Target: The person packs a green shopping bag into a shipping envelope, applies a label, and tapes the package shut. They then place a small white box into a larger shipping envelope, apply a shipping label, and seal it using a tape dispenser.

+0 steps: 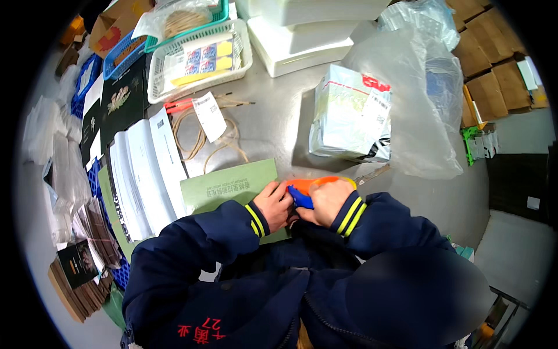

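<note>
A flat green printed paper piece (226, 187), perhaps a folded bag, lies in front of me on the metal table (266, 118). My left hand (273, 205) grips it at its right edge, fingers curled over. An orange-and-blue hand tool (301, 196) is held in my right hand (331, 200), its blue part against the green piece's edge beside my left fingers. My hands hide the tool's working end, so its exact kind is unclear. Left of the green piece are stacked white sheets (144, 170) or bags, overlapping one another.
A plastic-wrapped parcel (348, 113) with a label stands ahead on the right, beside clear plastic bags (405, 104). Tan cords (196, 135) and a white tag (210, 115) lie ahead-left. Behind are a white basket (157, 89) and white foam boxes (301, 52). A steel ruler (372, 173) lies near my right hand.
</note>
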The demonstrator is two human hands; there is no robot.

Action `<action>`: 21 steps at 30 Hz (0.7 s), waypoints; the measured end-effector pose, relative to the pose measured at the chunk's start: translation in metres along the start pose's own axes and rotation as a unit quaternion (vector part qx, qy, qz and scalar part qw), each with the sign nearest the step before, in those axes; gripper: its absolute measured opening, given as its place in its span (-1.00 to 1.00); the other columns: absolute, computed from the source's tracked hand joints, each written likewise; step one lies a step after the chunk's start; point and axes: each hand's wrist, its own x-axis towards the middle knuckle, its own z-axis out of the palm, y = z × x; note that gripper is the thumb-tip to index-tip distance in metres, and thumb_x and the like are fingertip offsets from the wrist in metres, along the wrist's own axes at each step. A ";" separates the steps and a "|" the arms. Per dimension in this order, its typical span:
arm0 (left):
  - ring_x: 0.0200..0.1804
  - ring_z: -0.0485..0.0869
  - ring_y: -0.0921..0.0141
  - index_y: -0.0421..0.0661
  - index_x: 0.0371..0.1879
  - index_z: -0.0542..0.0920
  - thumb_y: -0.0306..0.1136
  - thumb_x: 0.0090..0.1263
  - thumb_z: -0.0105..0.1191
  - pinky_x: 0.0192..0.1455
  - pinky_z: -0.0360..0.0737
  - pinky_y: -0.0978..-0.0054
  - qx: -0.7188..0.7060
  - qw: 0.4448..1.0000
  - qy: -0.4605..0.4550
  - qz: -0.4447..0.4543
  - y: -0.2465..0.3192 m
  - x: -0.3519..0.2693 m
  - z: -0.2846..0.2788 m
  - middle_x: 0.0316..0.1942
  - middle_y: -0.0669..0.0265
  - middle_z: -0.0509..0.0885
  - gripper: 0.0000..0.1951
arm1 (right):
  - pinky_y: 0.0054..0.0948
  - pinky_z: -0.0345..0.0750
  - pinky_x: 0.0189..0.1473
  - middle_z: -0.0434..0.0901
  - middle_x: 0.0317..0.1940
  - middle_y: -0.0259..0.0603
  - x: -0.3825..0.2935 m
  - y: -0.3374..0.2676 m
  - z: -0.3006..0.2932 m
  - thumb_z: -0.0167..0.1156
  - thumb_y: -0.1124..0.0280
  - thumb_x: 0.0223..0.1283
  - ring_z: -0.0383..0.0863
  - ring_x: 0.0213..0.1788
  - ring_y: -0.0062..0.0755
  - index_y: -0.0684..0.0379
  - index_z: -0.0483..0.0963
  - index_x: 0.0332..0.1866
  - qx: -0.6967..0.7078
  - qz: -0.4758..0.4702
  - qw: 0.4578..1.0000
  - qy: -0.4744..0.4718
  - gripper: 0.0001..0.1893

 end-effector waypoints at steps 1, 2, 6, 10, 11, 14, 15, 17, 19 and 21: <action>0.06 0.35 0.20 -0.05 -0.45 0.65 -0.06 0.07 0.04 0.05 0.29 0.21 -0.001 1.000 -0.001 0.004 0.000 0.001 0.000 -0.19 0.21 0.47 -0.69 | -0.26 0.47 -0.37 0.57 -0.57 -0.11 0.000 -0.005 -0.010 0.13 0.08 -0.11 0.58 -0.48 -0.18 0.19 0.51 -0.55 -0.005 0.021 0.998 -0.065 -0.66; -0.01 0.40 0.21 -0.12 -0.53 0.63 -0.06 0.06 0.07 0.03 0.30 0.25 0.004 0.999 0.037 -0.005 -0.001 0.003 0.000 -0.32 0.21 0.51 -0.67 | -0.25 0.47 -0.36 0.57 -0.56 -0.11 -0.001 -0.001 0.000 0.12 0.10 -0.10 0.58 -0.48 -0.17 0.19 0.52 -0.55 -0.033 0.018 0.996 -0.082 -0.68; -0.32 0.50 0.22 -0.22 -0.67 0.56 -0.08 0.05 0.10 0.03 0.35 0.28 -0.013 0.992 0.119 0.033 0.000 0.017 0.010 -0.64 0.21 0.49 -0.63 | -0.23 0.50 -0.34 0.57 -0.54 -0.04 -0.027 0.042 0.016 0.11 0.05 -0.08 0.59 -0.43 -0.09 0.18 0.54 -0.51 -0.018 0.080 0.992 -0.094 -0.65; -0.48 0.55 0.28 -0.17 -0.80 0.55 -0.09 0.10 0.05 0.08 0.36 0.30 -0.075 0.996 -0.039 0.016 -0.006 0.019 0.008 -0.72 0.23 0.52 -0.60 | -0.26 0.48 -0.40 0.51 -0.63 -0.03 -0.054 0.048 -0.028 0.22 0.02 -0.14 0.54 -0.50 -0.04 0.22 0.49 -0.54 0.121 0.149 0.976 0.105 -0.60; -0.47 0.56 0.30 -0.15 -0.82 0.54 -0.09 0.11 0.04 0.08 0.35 0.30 -0.088 0.996 -0.018 0.022 -0.007 0.016 0.016 -0.73 0.23 0.53 -0.60 | -0.26 0.46 -0.42 0.50 -0.64 -0.04 -0.050 0.055 -0.038 0.26 0.07 -0.16 0.52 -0.53 -0.04 0.24 0.47 -0.53 0.179 0.135 0.955 0.193 -0.62; -0.48 0.58 0.35 -0.08 -0.89 0.54 -0.11 0.16 -0.02 0.10 0.33 0.31 -0.084 0.989 -0.117 0.036 -0.009 0.024 0.010 -0.80 0.25 0.51 -0.58 | -0.26 0.42 -0.39 0.49 -0.58 -0.04 -0.024 0.105 -0.027 0.32 0.18 -0.18 0.49 -0.48 -0.05 0.25 0.43 -0.44 0.026 0.089 0.939 0.332 -0.65; -0.53 0.56 0.33 -0.08 -0.92 0.52 -0.11 0.18 -0.03 0.14 0.31 0.30 -0.076 0.989 -0.120 0.048 -0.007 0.026 0.012 -0.85 0.28 0.48 -0.55 | -0.26 0.41 -0.36 0.50 -0.55 -0.03 -0.014 0.128 -0.017 0.32 0.19 -0.18 0.48 -0.46 -0.06 0.24 0.43 -0.42 -0.011 0.095 0.934 0.343 -0.65; -0.38 0.59 0.29 -0.12 -0.81 0.56 -0.12 0.20 0.00 0.19 0.26 0.24 -0.089 0.995 -0.045 0.011 0.000 0.024 0.013 -0.74 0.26 0.54 -0.60 | -0.27 0.40 -0.30 0.50 -0.50 -0.03 0.003 0.169 -0.002 0.32 0.22 -0.19 0.48 -0.40 -0.05 0.24 0.43 -0.34 -0.072 0.107 0.925 0.358 -0.64; -0.07 0.53 0.23 -0.14 -0.49 0.60 -0.15 0.18 0.04 0.24 0.19 0.21 -0.089 0.988 0.120 -0.037 0.014 0.004 0.013 -0.41 0.18 0.62 -0.72 | -0.26 0.41 -0.16 0.52 -0.32 0.00 0.016 0.168 -0.002 0.28 0.36 -0.15 0.49 -0.24 -0.03 0.25 0.43 -0.20 -0.074 0.144 0.922 0.352 -0.64; 0.26 0.21 0.19 -0.09 0.03 0.38 -0.17 0.08 0.13 0.27 0.11 0.13 -0.099 0.980 0.023 -0.173 0.021 -0.035 -0.010 0.14 0.12 0.32 -0.48 | -0.26 0.36 0.01 0.46 -0.11 0.04 0.025 0.135 -0.011 0.20 0.50 -0.13 0.43 -0.04 0.00 0.30 0.38 -0.05 -0.090 0.016 0.896 0.435 -0.58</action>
